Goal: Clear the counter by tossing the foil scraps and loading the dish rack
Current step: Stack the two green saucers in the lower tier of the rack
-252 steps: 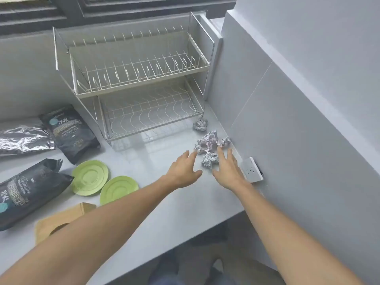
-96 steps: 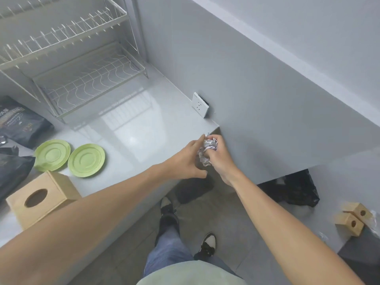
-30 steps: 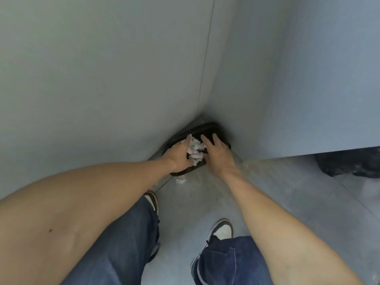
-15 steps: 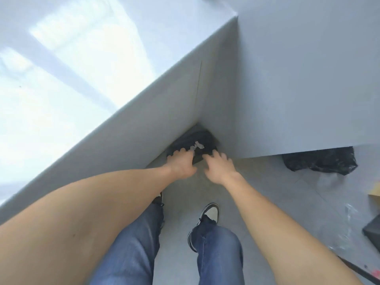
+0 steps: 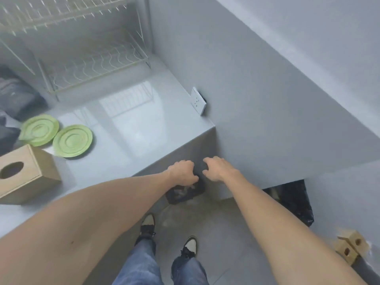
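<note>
Above the dark bin (image 5: 185,192) at the counter (image 5: 144,140) foot, left hand (image 5: 182,171) and right hand (image 5: 218,168) hang loosely curled, holding nothing. Beyond, 2 green plates (image 5: 72,140) lie left of the corner, the dish rack (image 5: 92,64) behind: lift each by its rim, slot upright.

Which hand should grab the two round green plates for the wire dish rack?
Probably the left hand: both hands are empty, and the two round green plates lie on its side of the grey counter, below the wire dish rack. The right hand would cross over.
</note>
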